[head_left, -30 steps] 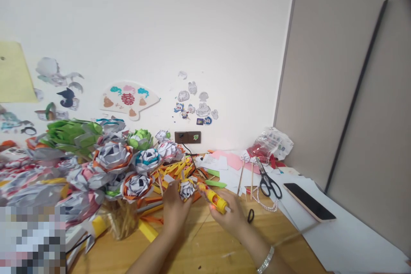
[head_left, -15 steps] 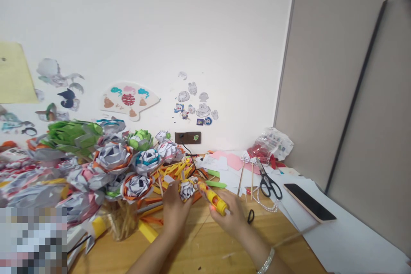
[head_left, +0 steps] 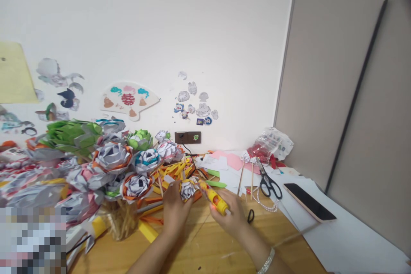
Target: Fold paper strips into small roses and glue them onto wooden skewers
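Near the middle of the table, my left hand (head_left: 175, 205) is closed around a small white paper flower (head_left: 188, 189) with some yellow at its edge. My right hand (head_left: 229, 216) grips a yellow glue gun (head_left: 215, 199), and a reddish light glows on its side. The gun's nozzle end points up and left, close to the flower's right side; whether it touches the petals I cannot tell. A short pale glue stick sticks out of the gun's rear. Behind the flower lie folded yellow paper strips (head_left: 175, 169).
Many paper flowers (head_left: 112, 158) crowd the left, some in a clear container (head_left: 120, 222). To the right are scissors (head_left: 270, 186), a bead string (head_left: 266, 207), a phone (head_left: 310, 202) and white paper sheets (head_left: 340, 239). A black cord runs from the wall socket (head_left: 188, 138).
The glue gun's tip has shifted very slightly to the right, away from the flower. Otherwise both hands stay in nearly the same place.
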The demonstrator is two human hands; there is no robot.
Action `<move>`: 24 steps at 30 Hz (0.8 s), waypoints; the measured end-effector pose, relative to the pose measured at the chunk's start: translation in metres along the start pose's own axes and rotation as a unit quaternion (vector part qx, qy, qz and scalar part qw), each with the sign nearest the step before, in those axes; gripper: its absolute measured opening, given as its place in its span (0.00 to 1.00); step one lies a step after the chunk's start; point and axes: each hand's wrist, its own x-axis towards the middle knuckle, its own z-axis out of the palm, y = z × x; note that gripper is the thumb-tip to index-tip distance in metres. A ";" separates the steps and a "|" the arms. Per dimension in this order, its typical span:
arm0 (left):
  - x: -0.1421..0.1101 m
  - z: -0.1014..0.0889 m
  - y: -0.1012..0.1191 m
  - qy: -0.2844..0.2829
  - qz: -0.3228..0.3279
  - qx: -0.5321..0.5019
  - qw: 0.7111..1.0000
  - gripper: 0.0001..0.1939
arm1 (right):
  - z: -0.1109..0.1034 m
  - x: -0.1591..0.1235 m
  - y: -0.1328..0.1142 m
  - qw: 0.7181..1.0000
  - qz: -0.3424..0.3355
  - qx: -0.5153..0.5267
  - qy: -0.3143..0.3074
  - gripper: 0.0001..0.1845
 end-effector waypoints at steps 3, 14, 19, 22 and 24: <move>0.000 0.000 0.001 -0.002 0.003 0.002 1.000 0.16 | 0.000 0.000 0.000 1.000 -0.002 -0.003 -0.002 0.05; 0.000 0.002 -0.006 0.016 0.004 0.001 1.000 0.17 | 0.001 -0.001 0.001 1.000 0.010 -0.025 0.002 0.05; 0.003 0.002 -0.008 0.015 -0.030 -0.002 0.999 0.17 | 0.001 -0.002 0.003 0.999 0.011 -0.049 -0.005 0.06; 0.003 0.002 -0.007 0.010 -0.042 -0.006 0.999 0.17 | 0.004 -0.003 0.006 0.996 0.024 -0.079 -0.018 0.06; 0.003 0.003 -0.007 0.009 -0.043 -0.008 0.999 0.18 | 0.007 -0.003 0.012 0.990 0.050 -0.126 -0.032 0.06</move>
